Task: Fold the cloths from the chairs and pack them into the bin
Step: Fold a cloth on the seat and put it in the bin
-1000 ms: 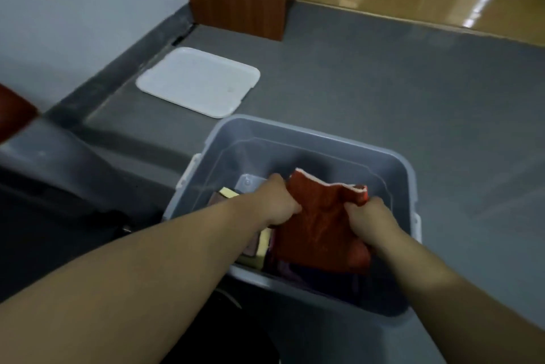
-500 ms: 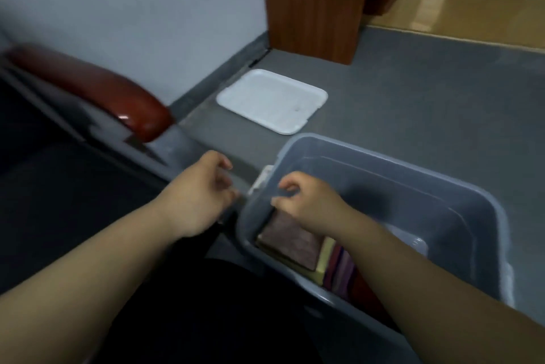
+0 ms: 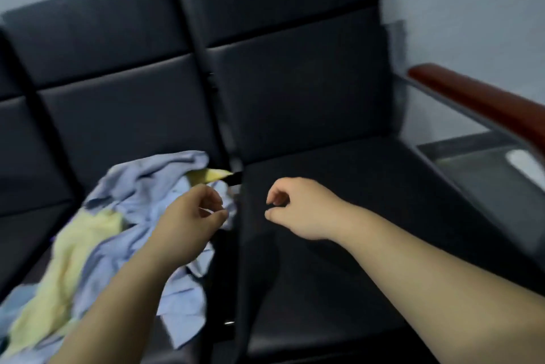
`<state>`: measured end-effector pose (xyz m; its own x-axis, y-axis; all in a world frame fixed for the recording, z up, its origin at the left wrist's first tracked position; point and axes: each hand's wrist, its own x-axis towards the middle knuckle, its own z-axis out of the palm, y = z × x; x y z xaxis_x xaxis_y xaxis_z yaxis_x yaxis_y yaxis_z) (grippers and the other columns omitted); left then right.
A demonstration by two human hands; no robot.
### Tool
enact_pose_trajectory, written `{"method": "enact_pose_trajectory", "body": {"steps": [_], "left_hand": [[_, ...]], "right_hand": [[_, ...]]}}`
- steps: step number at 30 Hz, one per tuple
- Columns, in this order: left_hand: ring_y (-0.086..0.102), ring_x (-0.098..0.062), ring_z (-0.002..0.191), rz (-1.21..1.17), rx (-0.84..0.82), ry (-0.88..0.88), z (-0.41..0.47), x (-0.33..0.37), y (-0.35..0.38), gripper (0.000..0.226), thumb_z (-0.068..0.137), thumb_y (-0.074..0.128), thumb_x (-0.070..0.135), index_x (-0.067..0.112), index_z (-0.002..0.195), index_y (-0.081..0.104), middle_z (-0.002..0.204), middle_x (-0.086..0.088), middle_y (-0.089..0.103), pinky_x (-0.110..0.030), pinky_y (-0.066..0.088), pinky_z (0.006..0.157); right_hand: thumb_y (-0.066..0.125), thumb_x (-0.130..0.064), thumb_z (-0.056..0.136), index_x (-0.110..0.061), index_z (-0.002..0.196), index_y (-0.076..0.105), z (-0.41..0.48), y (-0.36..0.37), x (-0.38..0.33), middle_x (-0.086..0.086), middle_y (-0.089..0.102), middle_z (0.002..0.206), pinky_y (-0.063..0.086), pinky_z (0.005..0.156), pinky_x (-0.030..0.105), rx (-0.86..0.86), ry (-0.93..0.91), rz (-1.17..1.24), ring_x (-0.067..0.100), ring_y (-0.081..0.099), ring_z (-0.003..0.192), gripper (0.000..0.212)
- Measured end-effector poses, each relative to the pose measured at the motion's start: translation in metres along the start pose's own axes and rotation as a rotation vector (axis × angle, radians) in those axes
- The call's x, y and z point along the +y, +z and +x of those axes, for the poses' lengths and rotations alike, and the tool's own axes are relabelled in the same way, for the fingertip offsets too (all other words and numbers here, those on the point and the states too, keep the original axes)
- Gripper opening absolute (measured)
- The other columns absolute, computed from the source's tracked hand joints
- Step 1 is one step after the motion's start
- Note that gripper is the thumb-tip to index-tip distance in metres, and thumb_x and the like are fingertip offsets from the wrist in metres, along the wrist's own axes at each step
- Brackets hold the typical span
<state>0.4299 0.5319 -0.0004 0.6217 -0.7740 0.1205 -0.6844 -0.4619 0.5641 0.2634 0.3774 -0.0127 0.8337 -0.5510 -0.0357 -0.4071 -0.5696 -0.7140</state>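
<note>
Two hands (image 3: 188, 222), three chairs (image 3: 295, 98), maybe four cloths (image 3: 141, 186), one armrest (image 3: 477, 104)

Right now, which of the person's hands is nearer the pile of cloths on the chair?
Left. The left hand is over the right edge of the pile of cloths; the right hand is clear of it, above the neighbouring black seat.

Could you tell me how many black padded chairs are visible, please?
3: one black padded chair at right; the middle one under the heap of blue and yellow cloths; a sliver at far left. Others may be hidden.
</note>
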Motion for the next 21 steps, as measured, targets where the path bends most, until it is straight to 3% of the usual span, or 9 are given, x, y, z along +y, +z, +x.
{"method": "enact_pose_trajectory", "body": {"steps": [4,7,10,14,18,21], "left_hand": [[0.063,0.000,0.073,0.034,0.113,-0.146,-0.005,-0.076,-0.050,0.016,0.087,0.075,0.022,0.028,0.088,0.059,0.086,0.015,0.067,-0.020,0.044,0.065],[0.066,-0.011,0.084,0.013,0.172,-0.261,-0.008,-0.128,-0.078,0.019,0.086,0.076,0.026,0.028,0.094,0.059,0.095,0.014,0.066,-0.027,0.046,0.070],[0.064,-0.014,0.094,0.014,0.183,-0.331,-0.010,-0.157,-0.089,0.024,0.089,0.071,0.028,0.025,0.109,0.058,0.108,0.009,0.061,-0.032,0.047,0.079],[0.063,-0.018,0.097,-0.022,0.177,-0.346,-0.003,-0.175,-0.088,0.032,0.090,0.070,0.027,0.026,0.119,0.057,0.115,0.007,0.057,-0.039,0.054,0.085],[0.063,-0.017,0.098,-0.066,0.113,-0.329,0.010,-0.190,-0.074,0.035,0.089,0.071,0.028,0.028,0.121,0.057,0.120,0.005,0.058,-0.032,0.051,0.074],[0.060,-0.021,0.106,0.002,0.068,-0.318,0.021,-0.199,-0.066,0.045,0.090,0.071,0.027,0.026,0.132,0.054,0.124,0.003,0.056,-0.033,0.049,0.081]], "right_hand": [[0.073,-0.038,0.090,-0.033,0.098,0.062,0.050,0.059,-0.050,-0.014,0.064,0.098,0.054,0.085,0.031,-0.087,-0.084,-0.050,0.011,0.064,0.095,0.014],[0.072,-0.037,0.089,-0.033,0.097,0.063,0.084,0.097,-0.084,-0.015,0.064,0.094,0.053,0.087,0.030,-0.146,-0.119,-0.101,0.012,0.064,0.097,0.013],[0.069,-0.039,0.088,-0.035,0.106,0.062,0.113,0.123,-0.105,-0.010,0.066,0.114,0.051,0.094,0.032,-0.160,-0.101,-0.144,0.018,0.062,0.111,0.020],[0.065,-0.047,0.089,-0.027,0.138,0.052,0.155,0.149,-0.122,0.002,0.053,0.145,0.046,0.107,0.040,-0.054,0.018,-0.164,0.030,0.052,0.130,0.054],[0.064,-0.036,0.092,-0.019,0.134,0.056,0.182,0.161,-0.127,0.007,0.062,0.133,0.046,0.103,0.036,-0.134,0.081,-0.331,0.029,0.060,0.120,0.046],[0.066,-0.031,0.091,-0.019,0.125,0.063,0.190,0.165,-0.126,0.005,0.067,0.124,0.044,0.095,0.032,-0.151,0.082,-0.444,0.028,0.063,0.114,0.035]]}}
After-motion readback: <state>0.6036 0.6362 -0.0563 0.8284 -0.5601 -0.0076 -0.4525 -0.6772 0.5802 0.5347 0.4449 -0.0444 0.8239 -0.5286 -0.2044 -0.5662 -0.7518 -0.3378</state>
